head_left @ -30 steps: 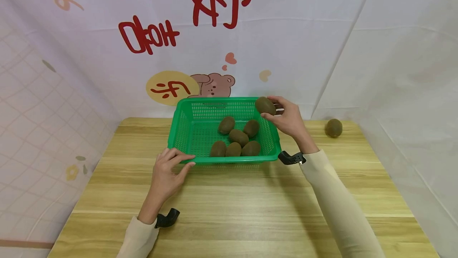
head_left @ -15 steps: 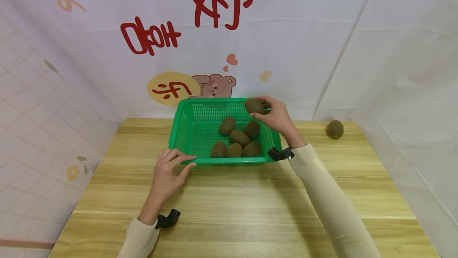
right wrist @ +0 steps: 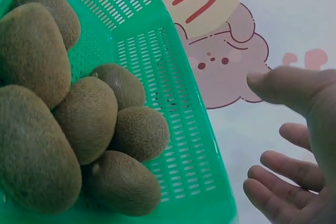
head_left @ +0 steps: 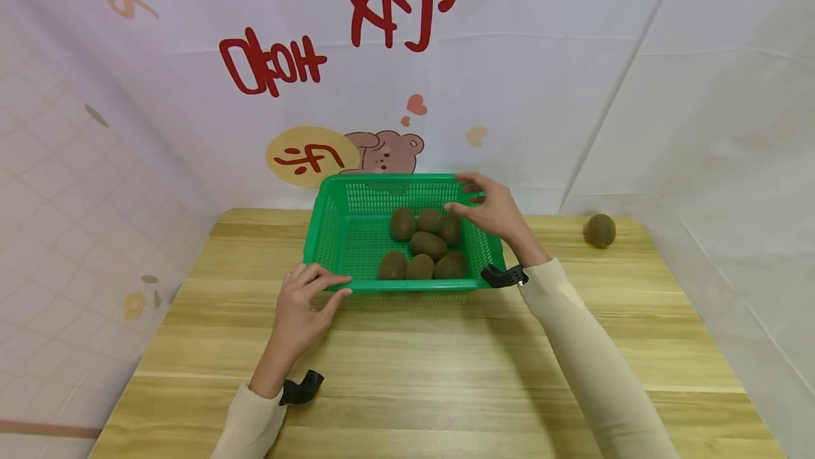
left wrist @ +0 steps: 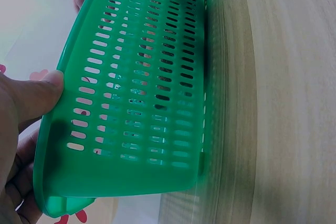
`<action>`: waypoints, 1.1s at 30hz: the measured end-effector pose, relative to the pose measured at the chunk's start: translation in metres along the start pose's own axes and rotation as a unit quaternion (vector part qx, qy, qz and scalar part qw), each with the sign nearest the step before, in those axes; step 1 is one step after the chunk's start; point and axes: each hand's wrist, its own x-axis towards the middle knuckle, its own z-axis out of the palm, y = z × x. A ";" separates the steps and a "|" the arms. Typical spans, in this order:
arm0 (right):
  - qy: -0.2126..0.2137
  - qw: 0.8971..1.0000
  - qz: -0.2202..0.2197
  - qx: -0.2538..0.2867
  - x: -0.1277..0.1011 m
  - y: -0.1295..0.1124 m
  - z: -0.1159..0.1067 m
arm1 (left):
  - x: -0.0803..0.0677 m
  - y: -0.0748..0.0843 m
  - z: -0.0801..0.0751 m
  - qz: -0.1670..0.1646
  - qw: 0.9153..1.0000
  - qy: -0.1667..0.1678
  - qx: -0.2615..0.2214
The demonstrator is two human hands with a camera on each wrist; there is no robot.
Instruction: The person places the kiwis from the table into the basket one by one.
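Observation:
A green plastic basket (head_left: 407, 285) with slotted walls stands at the back of the table. Several brown kiwis (head_left: 428, 245) lie in its middle and right part; the left wrist view shows only traces of them through the slots. My left hand (head_left: 302, 307) grips the front-left rim, thumb (left wrist: 42, 95) on the outside and fingers over the inner side. Over the right end of the basket is my right hand (head_left: 493, 211), fingers spread and holding nothing. Just beneath it sits one kiwi (head_left: 429, 220) by the back wall, among the others.
One more kiwi (head_left: 600, 230) lies on the wooden table (head_left: 407, 374) at the back right, outside the basket. A white printed cloth (head_left: 522, 91) hangs right behind the basket, and cloth walls close off both sides.
My right hand moved left over the basket with a kiwi, then let it go; that kiwi now lies near the back wall. My left hand has stayed on the rim.

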 end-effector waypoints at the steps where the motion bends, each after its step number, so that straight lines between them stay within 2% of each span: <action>1: 0.000 1.000 -0.001 -0.006 -0.001 0.000 -0.002 | 0.000 0.000 0.000 0.000 1.000 0.000 0.000; 15: 0.024 0.994 -0.044 -0.098 -0.016 0.002 -0.020 | 0.002 0.001 -0.001 -0.001 1.000 0.000 0.000; 23: 0.050 0.991 -0.056 -0.114 -0.025 0.019 -0.030 | 0.002 0.002 -0.001 -0.002 1.000 -0.001 0.000; 33: 0.095 0.983 -0.043 -0.150 -0.038 0.047 -0.048 | 0.001 0.002 0.001 0.006 1.000 0.010 -0.001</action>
